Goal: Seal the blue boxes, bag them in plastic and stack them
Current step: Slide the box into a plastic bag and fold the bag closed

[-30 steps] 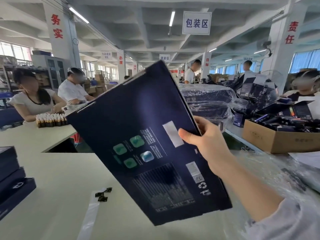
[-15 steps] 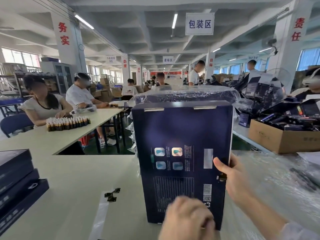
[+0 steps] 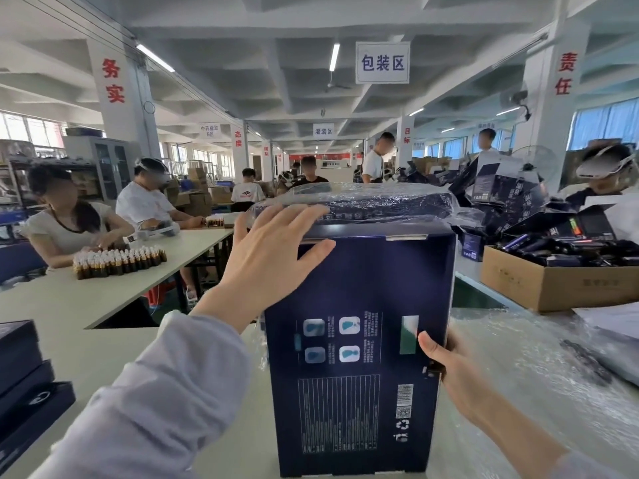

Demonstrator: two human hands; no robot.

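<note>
A dark blue box (image 3: 359,347) stands upright on the pale table (image 3: 103,350), its printed back facing me. My right hand (image 3: 456,371) grips its right edge, thumb on the printed face. My left hand (image 3: 269,257) lies with fingers spread over the box's top left corner, thumb on the face, fingers reaching over the top edge. Right behind the box is a stack of blue boxes wrapped in clear plastic (image 3: 373,205). Whether my left fingers touch that plastic I cannot tell.
Several dark blue boxes (image 3: 24,382) are stacked at the left edge. Clear plastic sheeting (image 3: 518,368) covers the table on the right. A cardboard carton (image 3: 553,285) of dark items stands at the right. Several people sit at a table with small bottles (image 3: 117,261) on the left.
The box went from tilted in the air, held by my right hand alone, to upright on the table. My left hand came up from below and now rests on its top left corner.
</note>
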